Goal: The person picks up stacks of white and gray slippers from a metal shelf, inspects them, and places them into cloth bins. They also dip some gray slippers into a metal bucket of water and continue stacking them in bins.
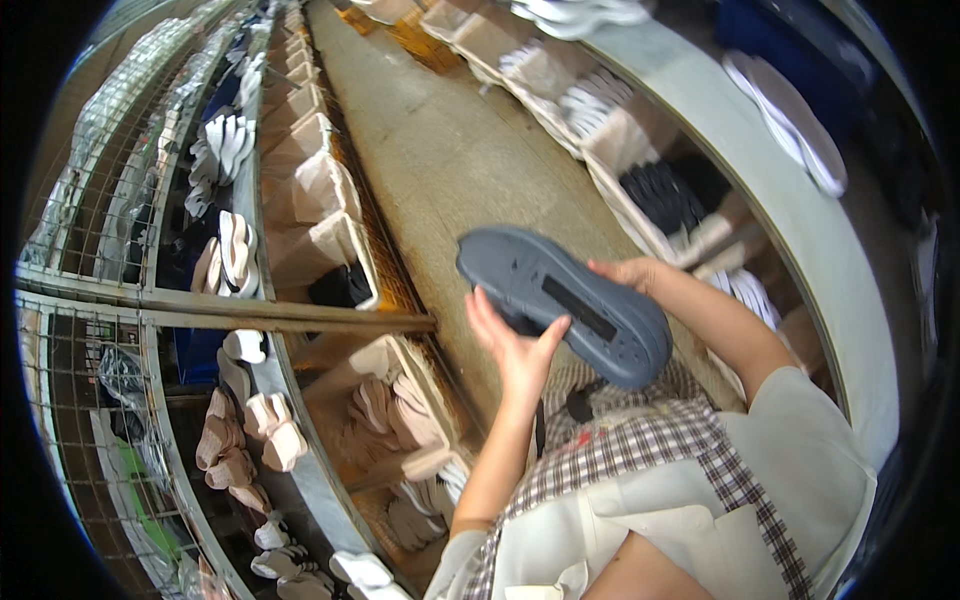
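Note:
A dark grey shoe sole [545,262] is held up in front of my body, tilted, with a long black strip [578,308] set into its middle. My left hand [515,350] grips the near left edge, its thumb up against the side and its fingers along the edge toward one end. On the opposite edge my right hand [635,275] has hold of the sole, with part of its fingers hidden behind it. Small dimples and holes show on the face turned up.
Lined crates [395,400] of pale soles line the left side. Above them, a grey ledge [320,490] carries more soles beside a wire mesh rack [110,370]. At right, a curved pale counter [790,190] bears a white-edged sole [785,120], with crates holding black soles [662,197] below.

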Tool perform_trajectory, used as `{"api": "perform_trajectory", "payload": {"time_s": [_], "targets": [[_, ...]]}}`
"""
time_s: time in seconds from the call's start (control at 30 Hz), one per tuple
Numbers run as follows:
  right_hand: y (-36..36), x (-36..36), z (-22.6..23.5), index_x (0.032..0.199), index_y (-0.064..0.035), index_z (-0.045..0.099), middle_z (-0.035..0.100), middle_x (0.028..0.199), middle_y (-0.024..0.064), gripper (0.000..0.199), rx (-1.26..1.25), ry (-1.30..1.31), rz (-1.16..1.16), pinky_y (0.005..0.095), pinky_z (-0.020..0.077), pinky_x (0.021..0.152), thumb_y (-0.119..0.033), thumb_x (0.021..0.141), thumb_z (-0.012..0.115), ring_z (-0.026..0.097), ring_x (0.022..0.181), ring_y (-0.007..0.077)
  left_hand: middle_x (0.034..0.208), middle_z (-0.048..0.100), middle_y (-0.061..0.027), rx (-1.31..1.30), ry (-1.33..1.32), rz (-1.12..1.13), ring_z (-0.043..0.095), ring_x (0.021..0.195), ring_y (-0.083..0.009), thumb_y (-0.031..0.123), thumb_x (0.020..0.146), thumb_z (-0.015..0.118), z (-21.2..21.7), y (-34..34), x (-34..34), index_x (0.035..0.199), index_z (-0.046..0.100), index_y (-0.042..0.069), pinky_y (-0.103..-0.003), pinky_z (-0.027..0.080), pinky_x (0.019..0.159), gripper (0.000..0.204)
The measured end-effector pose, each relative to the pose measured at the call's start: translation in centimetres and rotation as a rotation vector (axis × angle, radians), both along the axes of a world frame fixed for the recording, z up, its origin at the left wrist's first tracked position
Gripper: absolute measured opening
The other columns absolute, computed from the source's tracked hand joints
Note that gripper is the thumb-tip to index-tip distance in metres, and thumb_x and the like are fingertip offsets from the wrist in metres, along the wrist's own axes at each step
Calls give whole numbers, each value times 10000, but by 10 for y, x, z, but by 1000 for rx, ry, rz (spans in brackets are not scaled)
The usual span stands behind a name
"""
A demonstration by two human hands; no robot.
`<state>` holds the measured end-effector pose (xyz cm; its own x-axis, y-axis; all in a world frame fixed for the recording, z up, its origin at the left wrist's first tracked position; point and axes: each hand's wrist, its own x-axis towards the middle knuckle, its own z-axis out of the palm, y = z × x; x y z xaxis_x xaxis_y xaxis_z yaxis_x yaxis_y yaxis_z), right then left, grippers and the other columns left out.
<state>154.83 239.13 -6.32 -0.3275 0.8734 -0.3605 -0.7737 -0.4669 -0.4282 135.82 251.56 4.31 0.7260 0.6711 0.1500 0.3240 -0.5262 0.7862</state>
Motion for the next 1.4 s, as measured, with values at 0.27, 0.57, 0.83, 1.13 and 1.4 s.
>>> {"api": "perform_trajectory", "payload": {"time_s": [0.27, 0.57, 0.83, 1.13, 1.4], "targets": [[230, 85, -53, 1335, -52, 372, 481, 1297, 50, 565, -55, -356, 535, 342, 402, 943, -444, 930, 410, 496, 1097, 162, 1395, 334, -177, -299, 249, -374, 354, 1268, -302, 361, 682, 761, 1, 301, 46, 1387, 270, 42, -397, 292, 1044, 917], [462, 187, -23, 1352, -61, 356, 451, 1326, 27, 510, -103, -331, 684, 285, 371, 967, -374, 952, 407, 454, 1140, 123, 1368, 371, -98, -1094, 405, -583, 343, 1246, -182, 251, 833, 654, -22, 532, 142, 1390, 262, 17, -294, 240, 1051, 721], [654, 350, -47, 1367, -46, 318, 401, 1360, 31, 584, -6, -464, 693, 275, 351, 977, -418, 932, 435, 408, 1168, 108, 1359, 369, -97, -1261, 352, -565, 335, 1251, -195, 233, 797, 682, -76, 733, 305, 1388, 258, 33, -319, 248, 1051, 754], [914, 556, -20, 1332, -19, 352, 452, 1286, 83, 632, 410, -424, 852, 305, 354, 973, -482, 910, 442, 426, 1153, 153, 1328, 400, -83, -1215, 78, -336, 371, 1215, -185, 102, 782, 670, -42, 913, 455, 1364, 304, 32, -308, 274, 1026, 691], [1159, 735, -24, 1308, -27, 390, 494, 1234, 77, 603, 486, -589, 923, 314, 391, 906, -476, 908, 447, 478, 1090, 174, 1199, 499, -70, -980, -43, -178, 445, 1131, -168, 52, 748, 708, -101, 1110, 615, 1262, 438, 22, -298, 330, 977, 582]]}}
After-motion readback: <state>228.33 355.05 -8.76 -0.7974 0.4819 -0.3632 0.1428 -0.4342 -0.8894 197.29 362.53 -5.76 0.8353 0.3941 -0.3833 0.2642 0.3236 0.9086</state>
